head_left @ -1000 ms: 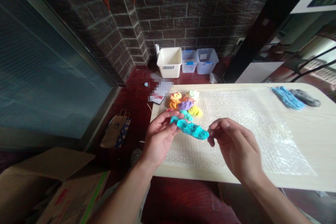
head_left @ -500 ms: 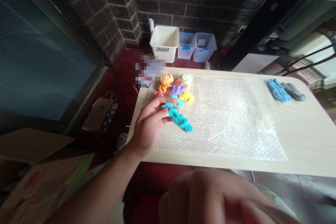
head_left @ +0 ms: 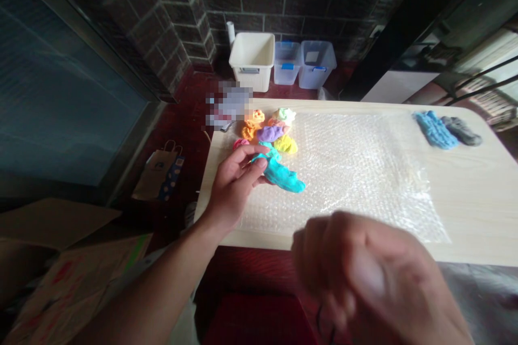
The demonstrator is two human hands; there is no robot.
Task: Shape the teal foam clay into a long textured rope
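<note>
A turquoise sock (head_left: 284,177) hangs over the table, pinched at its left end by the thumb and fingers of my left hand (head_left: 237,186). Its other end droops to the right, free. My right hand (head_left: 356,275) is close to the camera at lower right, fingers curled in and slightly blurred; whatever they may hold is hidden. Just beyond the held sock is a group of crumpled socks: a second turquoise one (head_left: 270,151), a yellow one (head_left: 285,144), a purple one (head_left: 270,133), an orange one (head_left: 250,130), a pale green one (head_left: 285,114) and a pink one (head_left: 240,143).
Bubble wrap (head_left: 356,172) covers much of the pale table (head_left: 477,188). Blue (head_left: 436,130) and grey (head_left: 462,130) socks lie at its far right. A white bin (head_left: 253,62) and two clear bins stand by the wall. A cardboard box (head_left: 81,275) and paper bag (head_left: 156,175) are at left.
My right hand has left the sock's free end and come back toward the camera, then shifted right and up a little. My left hand keeps hold of the turquoise sock. The view has tilted down.
</note>
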